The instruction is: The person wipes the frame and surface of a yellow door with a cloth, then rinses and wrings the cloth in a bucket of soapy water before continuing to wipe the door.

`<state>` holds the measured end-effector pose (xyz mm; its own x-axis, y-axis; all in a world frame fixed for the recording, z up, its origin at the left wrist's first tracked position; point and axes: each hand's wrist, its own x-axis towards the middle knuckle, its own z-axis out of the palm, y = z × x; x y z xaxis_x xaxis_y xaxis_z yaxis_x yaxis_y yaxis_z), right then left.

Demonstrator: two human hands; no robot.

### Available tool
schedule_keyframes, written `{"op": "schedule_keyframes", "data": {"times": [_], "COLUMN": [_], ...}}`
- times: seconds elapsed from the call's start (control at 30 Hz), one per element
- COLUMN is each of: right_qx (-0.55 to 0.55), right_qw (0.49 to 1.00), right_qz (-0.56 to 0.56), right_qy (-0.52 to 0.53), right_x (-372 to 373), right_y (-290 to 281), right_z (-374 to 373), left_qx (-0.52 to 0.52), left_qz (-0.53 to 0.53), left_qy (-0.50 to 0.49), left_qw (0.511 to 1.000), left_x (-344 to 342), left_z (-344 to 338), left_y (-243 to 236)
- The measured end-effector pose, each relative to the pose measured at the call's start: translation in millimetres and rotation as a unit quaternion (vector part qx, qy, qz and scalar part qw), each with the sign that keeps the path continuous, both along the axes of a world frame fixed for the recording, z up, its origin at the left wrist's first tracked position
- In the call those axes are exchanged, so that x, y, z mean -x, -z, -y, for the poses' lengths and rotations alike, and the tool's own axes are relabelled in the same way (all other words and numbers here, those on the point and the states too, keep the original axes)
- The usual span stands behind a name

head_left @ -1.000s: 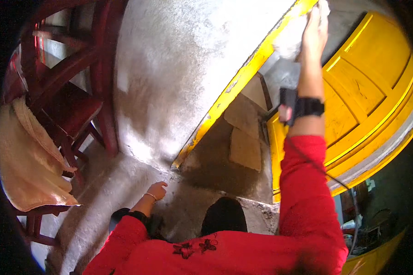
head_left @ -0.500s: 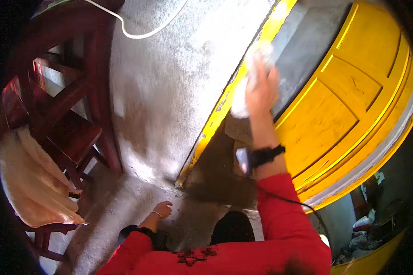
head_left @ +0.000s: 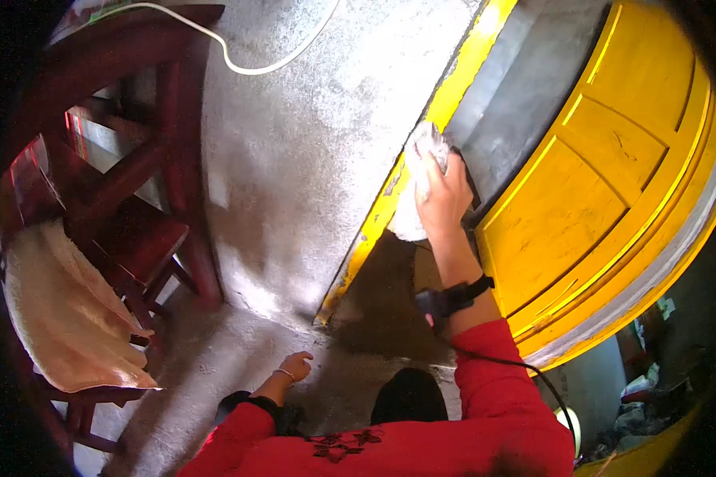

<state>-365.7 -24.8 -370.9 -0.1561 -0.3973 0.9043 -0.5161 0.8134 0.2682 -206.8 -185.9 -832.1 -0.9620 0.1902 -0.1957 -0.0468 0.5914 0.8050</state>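
My right hand [head_left: 445, 195] grips a bunched white cloth [head_left: 408, 219] and holds it against the yellow-painted door frame [head_left: 371, 230]. Part of the cloth sticks up above my fingers, and a larger fold hangs beside my palm. Worn, chipped paint shows along the lower stretch of the frame. My left hand [head_left: 297, 366] hangs low near the foot of the wall, away from the frame. It holds nothing that I can see, and its fingers are loosely apart.
A yellow panelled door [head_left: 581, 183] stands to the right. Left of the frame is a rough grey wall [head_left: 294, 151], with a white cable [head_left: 254, 71] across its top. Dark red wooden furniture [head_left: 179, 143] stands at the left, with a beige towel [head_left: 71, 310] draped there.
My right hand has slid the cloth down along the yellow frame, toward me. The left hand stays low, with little change. The view has shifted slightly.
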Motion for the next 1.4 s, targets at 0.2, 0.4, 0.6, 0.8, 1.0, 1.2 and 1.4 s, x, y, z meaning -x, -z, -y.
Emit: {"op": "schedule_keyframes", "data": {"times": [0.2,0.4,0.6,0.8,1.0,1.2,1.4], "right_qx": [0.083,0.132,0.129,0.121,0.127,0.117,0.258], "right_qw": [0.988,0.99,0.978,0.984,0.987,0.972,0.951], "right_qz": [-0.128,-0.031,-0.159,-0.084,-0.074,-0.195,-0.132], "right_qy": [0.01,-0.046,0.048,-0.096,-0.069,-0.053,-0.106], "right_x": [14.3,-14.8,15.5,18.6,24.9,1.5,52.1], "right_y": [-119.5,-247.0,-217.9,-103.1,-191.8,-329.3,-252.2], "right_z": [6.1,24.8,4.5,4.2,9.8,14.6,4.8], "left_qx": [-0.194,-0.142,0.049,0.158,0.253,0.224,0.223], "left_qz": [-0.01,-0.452,-0.653,-0.703,-0.687,-0.711,-0.725], "left_qy": [-0.061,-0.088,-0.135,-0.186,-0.215,-0.214,-0.218], "left_qw": [0.979,0.876,0.744,0.668,0.647,0.632,0.614], "left_x": [5.0,41.0,55.7,87.1,122.6,135.1,142.1], "left_z": [-20.5,14.8,31.7,22.7,15.4,17.7,9.9], "left_y": [-100.8,-296.1,-457.0,-506.7,-515.9,-512.9,-515.0]}}
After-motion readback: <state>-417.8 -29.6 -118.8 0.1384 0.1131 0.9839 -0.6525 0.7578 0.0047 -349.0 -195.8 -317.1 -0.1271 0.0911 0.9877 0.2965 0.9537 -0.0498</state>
